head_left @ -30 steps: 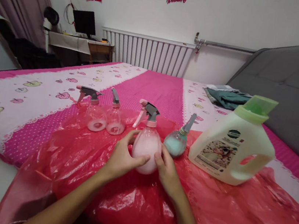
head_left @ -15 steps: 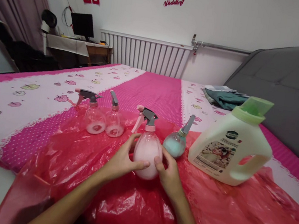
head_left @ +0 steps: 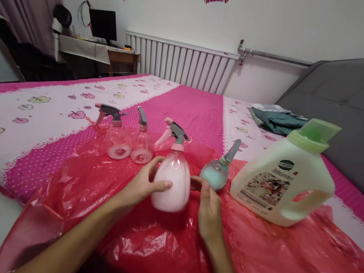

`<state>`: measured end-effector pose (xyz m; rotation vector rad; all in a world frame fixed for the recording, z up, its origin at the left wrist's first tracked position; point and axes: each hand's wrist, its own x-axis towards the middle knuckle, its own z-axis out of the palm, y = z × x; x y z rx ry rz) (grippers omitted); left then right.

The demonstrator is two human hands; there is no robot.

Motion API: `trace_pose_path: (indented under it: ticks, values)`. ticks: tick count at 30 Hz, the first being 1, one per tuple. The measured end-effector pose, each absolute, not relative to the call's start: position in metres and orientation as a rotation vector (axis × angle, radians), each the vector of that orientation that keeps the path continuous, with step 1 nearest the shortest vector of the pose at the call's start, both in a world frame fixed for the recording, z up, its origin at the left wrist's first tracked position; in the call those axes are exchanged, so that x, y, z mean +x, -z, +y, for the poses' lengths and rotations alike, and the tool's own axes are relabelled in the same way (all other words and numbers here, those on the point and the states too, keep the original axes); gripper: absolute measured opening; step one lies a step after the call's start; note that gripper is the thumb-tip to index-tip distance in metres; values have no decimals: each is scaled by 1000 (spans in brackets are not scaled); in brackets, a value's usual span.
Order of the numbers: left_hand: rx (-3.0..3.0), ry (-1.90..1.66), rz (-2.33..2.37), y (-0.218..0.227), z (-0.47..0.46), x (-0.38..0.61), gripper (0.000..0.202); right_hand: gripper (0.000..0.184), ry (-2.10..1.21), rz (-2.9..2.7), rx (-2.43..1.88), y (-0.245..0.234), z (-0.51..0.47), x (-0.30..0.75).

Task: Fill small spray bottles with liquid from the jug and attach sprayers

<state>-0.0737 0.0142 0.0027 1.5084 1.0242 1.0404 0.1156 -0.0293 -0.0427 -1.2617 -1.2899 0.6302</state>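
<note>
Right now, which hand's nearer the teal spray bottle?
Right. The right hand is just in front of the teal spray bottle; the left hand is farther left, on the left side of the front pink spray bottle.

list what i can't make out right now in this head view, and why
Left grip, head view: apart from the thumb, its fingertips are hidden behind the held pink spray bottle.
Teal spray bottle, head view: its lower left edge is partly hidden by the right grip.
White jug, head view: fine print on its label is too small and blurred.
Grey headboard, head view: cut off by the right edge.
</note>
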Motion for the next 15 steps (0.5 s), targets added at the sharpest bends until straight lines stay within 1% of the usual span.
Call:
trace_pose_path:
  ticks: [2, 4, 5, 7, 10, 12, 15]
  values:
    - [1604, -1045, 1106, -3, 14, -73, 78, 59, -513, -1210, -1339, 43, -26, 121]
    - [1794, -1028, 1300, -2, 13, -71, 83, 51, -351, -1105, -1425, 44, -23, 128]
    - [1856, -1009, 1370, -2, 13, -70, 83, 51, -274, -1056, -1465, 45, -21, 131]
    - [1859, -1000, 1366, 0, 13, -69, 77, 66, -178, -997, -1527, 50, -16, 137]
    - [1780, -1068, 1280, 2, 13, -67, 72, 89, -180, -1013, -1569, 60, -5, 143]
    - [1843, -1080, 1374, 6, 13, -68, 75, 98, -216, -1059, -1575, 67, 5, 148]
    - [2058, -1093, 1486, 13, 12, -69, 77, 105, -261, -1131, -1578, 75, 22, 159]
